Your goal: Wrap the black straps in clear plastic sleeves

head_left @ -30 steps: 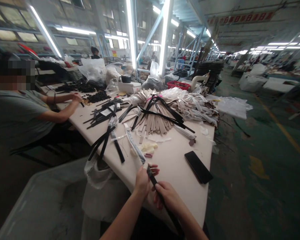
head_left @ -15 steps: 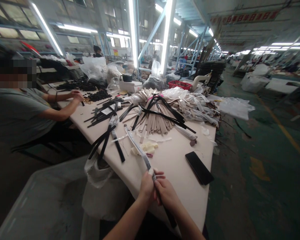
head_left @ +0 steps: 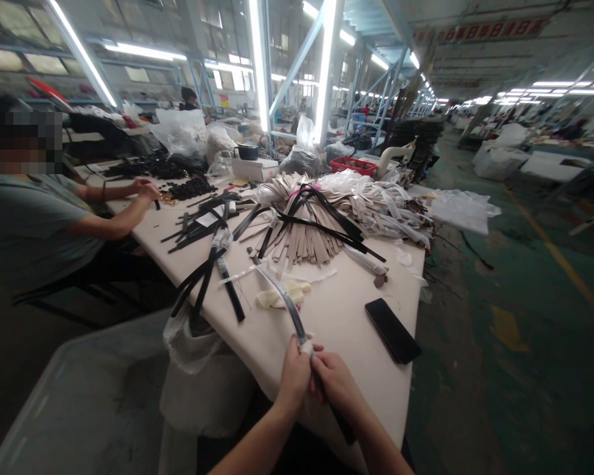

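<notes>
Pale tabletop (head_left: 346, 303) extends beyond the left hand (head_left: 297, 369) and right hand (head_left: 331, 376), both closed around one black strap (head_left: 293, 310).

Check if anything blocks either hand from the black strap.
Nothing visible does: left hand and right hand both hold the black strap. Its far stretch crosses a pale yellow cloth; the smartphone lies off to the right.
</notes>
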`<state>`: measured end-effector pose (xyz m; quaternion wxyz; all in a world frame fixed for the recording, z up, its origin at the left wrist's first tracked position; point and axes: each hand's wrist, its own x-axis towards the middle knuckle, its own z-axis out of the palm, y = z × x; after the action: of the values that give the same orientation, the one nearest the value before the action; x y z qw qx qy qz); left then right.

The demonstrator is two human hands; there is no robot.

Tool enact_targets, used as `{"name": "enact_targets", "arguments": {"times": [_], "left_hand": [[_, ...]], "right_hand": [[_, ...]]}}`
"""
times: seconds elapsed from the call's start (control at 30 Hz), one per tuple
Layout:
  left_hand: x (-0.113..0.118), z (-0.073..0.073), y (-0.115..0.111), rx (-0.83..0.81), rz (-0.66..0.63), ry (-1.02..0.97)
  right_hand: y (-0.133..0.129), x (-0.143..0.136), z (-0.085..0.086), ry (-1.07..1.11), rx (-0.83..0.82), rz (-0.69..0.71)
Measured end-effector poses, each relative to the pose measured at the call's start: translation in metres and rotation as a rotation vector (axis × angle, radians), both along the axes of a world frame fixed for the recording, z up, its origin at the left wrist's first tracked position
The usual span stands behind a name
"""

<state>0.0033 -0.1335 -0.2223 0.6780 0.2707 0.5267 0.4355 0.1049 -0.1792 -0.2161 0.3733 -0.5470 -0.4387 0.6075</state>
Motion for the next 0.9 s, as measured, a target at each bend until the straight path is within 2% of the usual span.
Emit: {"name": "enact_targets", "arguments": {"times": [0.07, 0.1, 0.2, 0.27, 0.33, 0.4, 0.47, 0.53, 0.57, 0.63, 0.7, 0.77, 0.8, 0.9], "left_hand": [[-0.005, -0.002, -0.002, -0.054, 0.017, -0.042], [-0.012, 0.001, 0.007, -0.077, 0.050, -0.092], [-0.043, 0.021, 0.057, -0.106, 0.132, -0.292], [-0.064, 0.034, 0.096, -0.098, 0.131, -0.386], [-0.078, 0.044, 0.129, -0.067, 0.152, -0.396], [-0.086, 0.048, 0.152, -0.024, 0.218, -0.347], [-0.087, 0.048, 0.165, 0.016, 0.294, -0.303], [-0.082, 0.048, 0.170, 0.059, 0.333, -0.291], [-0.078, 0.048, 0.169, 0.103, 0.326, -0.299], [-0.069, 0.051, 0.162, 0.235, 0.271, -0.319], [-0.057, 0.058, 0.151, 0.364, 0.193, -0.308], [-0.044, 0.064, 0.139, 0.427, 0.123, -0.246], [-0.038, 0.066, 0.133, 0.441, 0.101, -0.203], [-0.024, 0.066, 0.117, 0.489, 0.066, -0.104]], "right_hand": [[-0.001, 0.004, 0.002, 0.026, -0.012, 0.047], [-0.003, 0.008, 0.004, 0.048, -0.035, 0.073], [-0.015, 0.023, 0.014, 0.120, -0.087, 0.149], [-0.027, 0.039, 0.020, 0.169, -0.119, 0.213], [-0.041, 0.058, 0.022, 0.203, -0.168, 0.264], [-0.055, 0.077, 0.019, 0.214, -0.215, 0.264], [-0.064, 0.091, 0.014, 0.185, -0.258, 0.251], [-0.061, 0.099, 0.014, 0.088, -0.258, 0.297], [-0.052, 0.099, 0.019, 0.005, -0.213, 0.321], [-0.019, 0.092, 0.036, -0.195, -0.019, 0.295], [0.034, 0.072, 0.062, -0.345, 0.226, 0.102], [0.097, 0.041, 0.088, -0.348, 0.398, -0.045], [0.128, 0.022, 0.099, -0.319, 0.432, -0.046], [0.199, -0.026, 0.125, -0.372, 0.460, 0.116]]}}
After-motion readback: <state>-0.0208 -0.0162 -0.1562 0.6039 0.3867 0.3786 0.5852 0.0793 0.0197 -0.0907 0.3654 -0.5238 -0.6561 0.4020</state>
